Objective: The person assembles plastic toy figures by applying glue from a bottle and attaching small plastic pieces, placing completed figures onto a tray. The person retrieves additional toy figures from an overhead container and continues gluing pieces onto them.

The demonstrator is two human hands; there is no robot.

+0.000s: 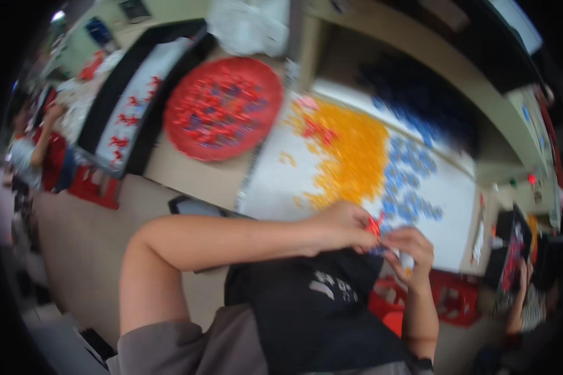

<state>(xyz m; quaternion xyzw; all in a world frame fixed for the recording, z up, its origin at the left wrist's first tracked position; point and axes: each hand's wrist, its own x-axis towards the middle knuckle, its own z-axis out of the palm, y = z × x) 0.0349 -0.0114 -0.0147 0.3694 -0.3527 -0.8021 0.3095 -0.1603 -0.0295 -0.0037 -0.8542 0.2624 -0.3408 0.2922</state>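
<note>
My left hand (341,226) is closed on a small red plastic piece (374,225) at the table's front edge. Just below it a bit of blue-purple (377,250) shows between the hands. My right hand (414,249) meets it there with fingers bent and pinched; what the fingertips hold is too blurred to name. A small white object with a yellow tip (407,261) shows against the right palm. Beyond my hands lie a heap of yellow pieces (353,147) and many round blue pieces (410,181) on a white work surface (281,190). Red pieces (319,131) rest on the yellow heap.
A red round tray (174,134) of red and purple pieces stands left. Beyond it, a black-sided conveyor (145,134) carries red pieces on a white belt. Dark blue pieces (419,94) fill a shelf at the back. Co-workers (44,150) sit at both sides; red stools (456,300) stand below.
</note>
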